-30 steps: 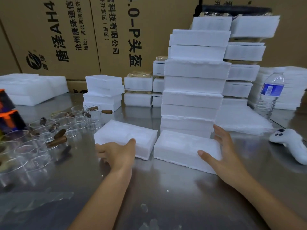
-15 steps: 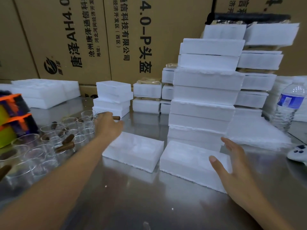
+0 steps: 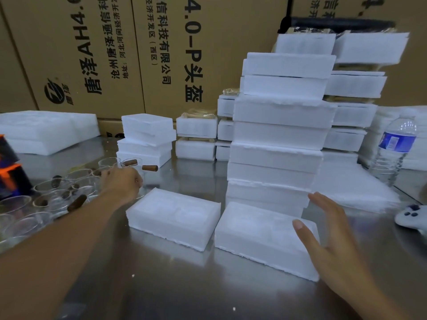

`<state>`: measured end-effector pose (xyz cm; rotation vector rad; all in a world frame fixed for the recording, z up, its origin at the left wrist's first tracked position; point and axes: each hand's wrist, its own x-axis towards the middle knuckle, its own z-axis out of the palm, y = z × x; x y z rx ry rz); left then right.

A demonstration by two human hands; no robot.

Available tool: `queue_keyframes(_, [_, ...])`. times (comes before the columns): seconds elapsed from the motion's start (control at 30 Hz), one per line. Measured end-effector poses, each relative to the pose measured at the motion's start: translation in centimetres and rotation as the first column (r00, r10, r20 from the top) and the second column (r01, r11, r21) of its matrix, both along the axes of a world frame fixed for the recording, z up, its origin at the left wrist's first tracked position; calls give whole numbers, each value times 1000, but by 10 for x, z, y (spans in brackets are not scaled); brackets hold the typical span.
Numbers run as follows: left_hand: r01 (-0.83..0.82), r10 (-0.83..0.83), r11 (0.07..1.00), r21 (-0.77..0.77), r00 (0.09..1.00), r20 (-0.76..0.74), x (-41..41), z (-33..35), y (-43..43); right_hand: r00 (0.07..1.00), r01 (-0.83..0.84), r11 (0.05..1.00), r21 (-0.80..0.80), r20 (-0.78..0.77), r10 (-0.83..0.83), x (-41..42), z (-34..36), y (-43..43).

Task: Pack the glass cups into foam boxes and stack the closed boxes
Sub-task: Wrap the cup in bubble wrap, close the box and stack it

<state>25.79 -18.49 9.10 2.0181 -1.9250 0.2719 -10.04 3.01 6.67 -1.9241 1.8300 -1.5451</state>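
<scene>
Two open foam box halves lie side by side on the steel table [image 3: 208,292]: the left half [image 3: 173,218] and the right half [image 3: 261,236], both with empty moulded hollows. Several glass cups [image 3: 53,195] with brown handles stand at the left. My left hand [image 3: 122,181] reaches among them, its fingers curled down round a glass cup [image 3: 140,184] that is mostly hidden under the hand. My right hand [image 3: 328,236] hovers with straight fingers at the right end of the right half, thumb over its rim. A tall stack of closed foam boxes [image 3: 277,135] rises just behind.
More foam boxes [image 3: 145,139] stand at the back and on the left [image 3: 41,132], in front of big cardboard cartons [image 3: 138,54]. A water bottle [image 3: 395,148] and a white controller [image 3: 411,218] sit at the right. An orange and black object [image 3: 9,176] is at the far left.
My left hand left the left foam half and stretched out to the glass cups, where it curled its fingers. My right hand lifted slightly off the right half.
</scene>
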Motion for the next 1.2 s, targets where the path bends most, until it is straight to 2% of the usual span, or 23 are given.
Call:
queue_keyframes(0.07, [52,-53,998,-26,999,-15,-2,4,6,1000,4,1000,-7,3,-4,0,-1,0])
queue_keyframes(0.13, [116,-127,986,-116,988,-86,-8,13,12,1000,13,1000,-13,-2,-13,0,-2,0])
queue_keyframes(0.2, [150,-197,961,-231,960,-196,-17,29,21,1000,17,1000,-14,-2,-17,0,-2,-1])
queue_keyframes(0.27, [162,-282,928,-336,895,-347,-29,47,32,1000,15,1000,-23,1,-15,2,-3,0])
queue_keyframes(0.33, [169,-392,887,-430,766,-509,-44,64,50,1000,9,1000,-21,0,-9,5,-2,1])
queue_keyframes(0.4, [195,-502,840,-506,630,-592,-60,76,74,1000,-3,1000,-13,-8,3,7,-2,3])
queue_keyframes(0.53, [302,-679,734,-609,303,-668,-86,85,129,1000,-17,999,-29,-12,17,11,3,6])
queue_keyframes(0.63, [470,-745,611,-637,70,-663,-100,81,160,999,-33,998,-53,16,34,16,7,12])
queue_keyframes(0.7, [594,-712,494,-635,-142,-688,-109,76,170,991,-82,991,-108,93,92,21,10,15])
queue_keyframes(0.77, [682,-593,396,-615,-321,-738,-120,69,173,946,-187,968,-168,235,224,24,15,18])
queue_keyframes(0.83, [752,-468,305,-584,-416,-780,-133,61,172,797,-298,934,-199,486,358,25,22,18])
queue_keyframes(0.9, [808,-396,232,-542,-431,-811,-145,56,172,573,-383,903,-196,716,399,24,29,16])
queue_keyframes(0.93, [831,-379,217,-513,-412,-828,-150,53,171,506,-397,896,-197,768,393,22,31,15])
queue_keyframes(1.0, [858,-348,219,-464,-375,-859,-156,47,167,435,-380,902,-208,820,372,18,34,15])
queue_keyframes(1.03, [865,-330,224,-449,-367,-870,-157,42,165,429,-363,907,-212,826,365,17,35,15])
queue_keyframes(1.13, [867,-282,257,-428,-356,-891,-158,28,157,505,-340,922,-184,791,344,16,34,15])
queue_keyframes(1.2, [850,-244,311,-426,-362,-900,-160,22,153,515,-349,924,-157,791,329,16,32,14])
